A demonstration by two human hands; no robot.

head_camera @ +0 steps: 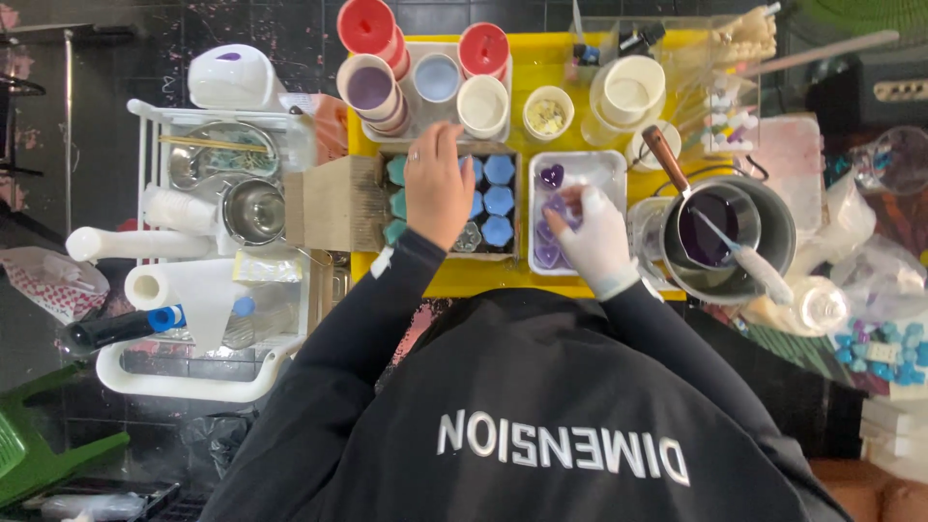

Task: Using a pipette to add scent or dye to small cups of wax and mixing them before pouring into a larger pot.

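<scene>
Your left hand (437, 184) lies flat near the middle of the frame, on a cardboard box (338, 205) of blue hexagonal pieces (498, 201), its fingers pressed together and pointing toward the top of the picture, steadying the box rather than lifting anything. Your right hand (596, 237), in a white glove, sits just right of centre over the white tray (619, 166), where purple heart shapes (551, 176) rest; its fingers (570, 200) are curled down onto one of the hearts, though whether they actually pinch it is hidden by the glove. By the look of it you are at the sorting or lifting-out step, working purple hearts from the tray while the blue pieces are already set in their rows. The next move would call for a light, even grip on one heart, taken straight up so its neighbours, which touch one another, are not dragged. Mind the metal pot (764, 217) of dark purple liquid just to the right of the tray, with a stirrer (744, 253) leaning in it: your right sleeve passes close beside it. The yellow worktop (556, 70) carries cups (483, 104) along the upper centre, well apart from both hands.
</scene>
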